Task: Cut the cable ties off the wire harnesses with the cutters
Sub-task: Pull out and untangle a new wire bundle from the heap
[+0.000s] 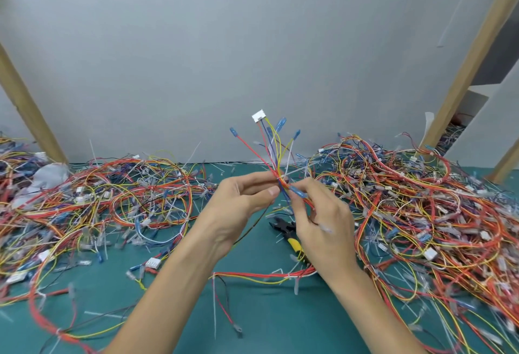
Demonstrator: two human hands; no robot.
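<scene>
**Bench stock, one harness in hand, cutters laid down**

Head view.

- Left hand: raised over the middle of the bench. Thumb and fingertips are pressed together on the wire harness where its strands bunch.
- Right hand: just beside the left, fingertips nearly meeting it. Its curled fingers pinch the same bundle just below the left hand's grip, beside a blue sleeved terminal.
- Wire harness: held clear of the bench between both hands. Red, blue, yellow and white strands fan upward from the pinch. They end in a white connector at the top and several blue terminals around it. A pale band shows at the bunching point. Whether it is a cable tie cannot be told.
- Cutters: lying on the green mat, below and behind the right hand, held by neither hand. Black head points up-left. The yellow handle is partly hidden by the right hand.
- Loose harness: flat on the mat between the forearms, red and yellow strands.
- Left heap and right heap: tangled harnesses on either side, the right one larger.
- Clear tie offcuts: scattered over the mat.
- Grey wall: behind the bench, with a slanting wooden post on either side.
</scene>
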